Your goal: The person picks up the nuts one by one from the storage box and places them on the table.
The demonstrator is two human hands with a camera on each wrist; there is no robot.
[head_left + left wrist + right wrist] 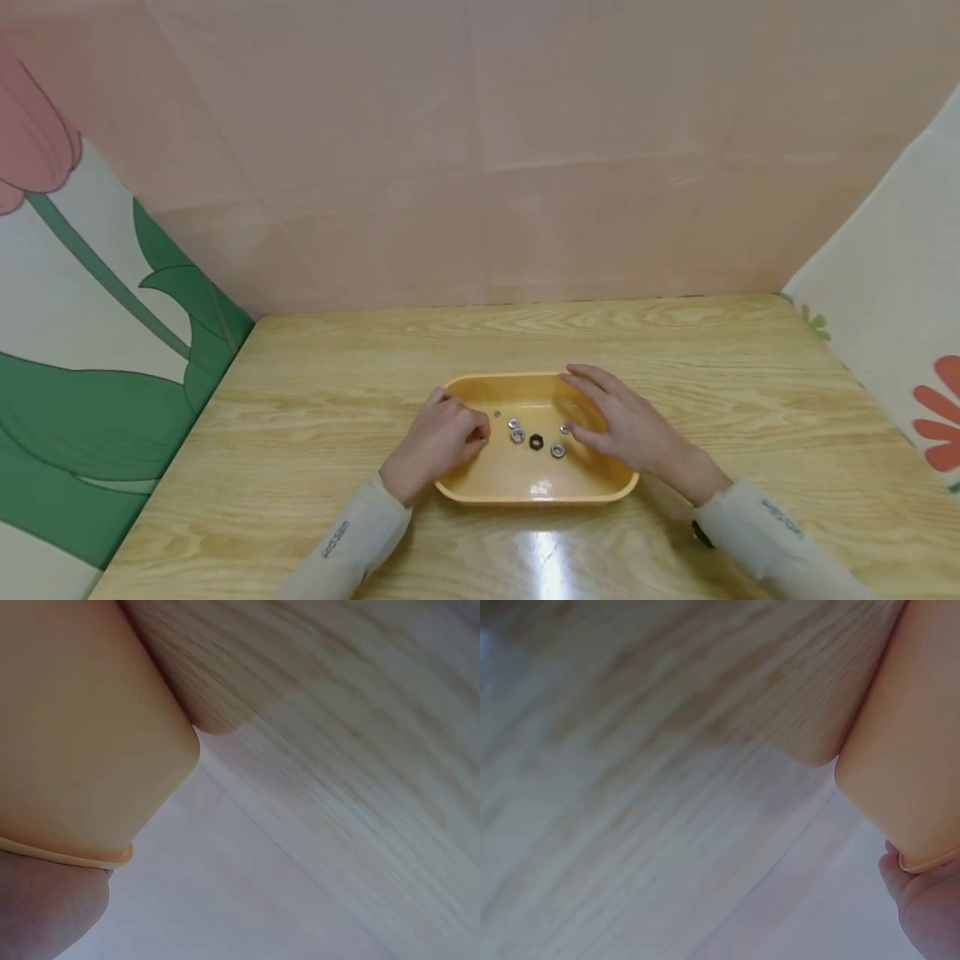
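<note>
A shallow yellow-orange tray point(540, 487) holds several hex nuts of different sizes. Among them are a black nut point(536, 442), a large silver nut point(517, 436), another silver nut point(557, 451) and a tiny nut point(497, 413). My left hand point(446, 437) is over the tray's left rim with its fingers curled; nothing shows in its grasp, though the palm side is hidden. Over the right side reaches my right hand point(626, 425), fingers spread and thumb tip beside a small nut point(565, 429). Whether the thumb touches that nut is unclear. Both wrist views show the tray's outer wall point(90, 735).
The tray stands on a wood-grain table point(337, 375). A plain pinkish cloth point(480, 167) hangs behind it. Flower-printed panels border the left point(90, 333) and right point(900, 292) sides.
</note>
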